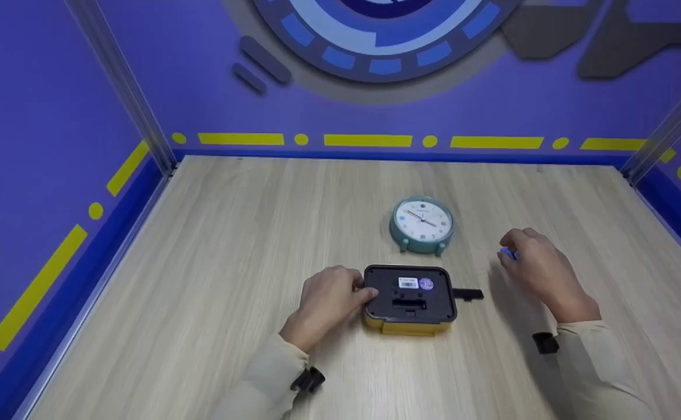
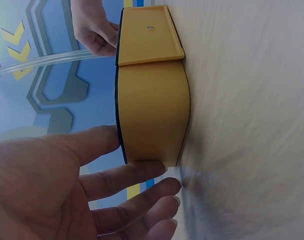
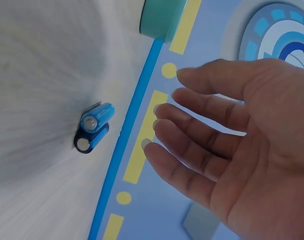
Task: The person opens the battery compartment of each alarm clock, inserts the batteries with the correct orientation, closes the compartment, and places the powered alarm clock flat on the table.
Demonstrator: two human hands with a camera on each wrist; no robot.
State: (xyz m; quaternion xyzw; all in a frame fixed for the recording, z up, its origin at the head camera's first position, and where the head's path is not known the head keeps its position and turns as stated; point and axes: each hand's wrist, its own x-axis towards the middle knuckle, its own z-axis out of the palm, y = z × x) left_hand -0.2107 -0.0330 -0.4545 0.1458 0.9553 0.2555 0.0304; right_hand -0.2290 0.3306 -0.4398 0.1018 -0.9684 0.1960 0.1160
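Observation:
A yellow clock (image 1: pixel 416 328) with a black back lies face down on the table, its dial hidden. A dark slot shows in its back (image 1: pixel 390 277). My left hand (image 1: pixel 330 300) holds its left side, thumb on the back's edge and a finger against the yellow side (image 2: pixel 152 110). A black battery cover (image 1: pixel 470 294) lies at the clock's right side. Farther right, my right hand (image 1: pixel 539 268) is over two blue batteries (image 3: pixel 98 117) lying side by side. In the right wrist view its fingers are loosely bent, apart from the batteries.
A round green clock (image 1: pixel 422 226) lies face up behind the yellow one; its green side (image 3: pixel 163 20) shows at the top of the right wrist view. Blue panels (image 1: pixel 364 111) border the wooden table (image 1: pixel 247 221) at the back and sides.

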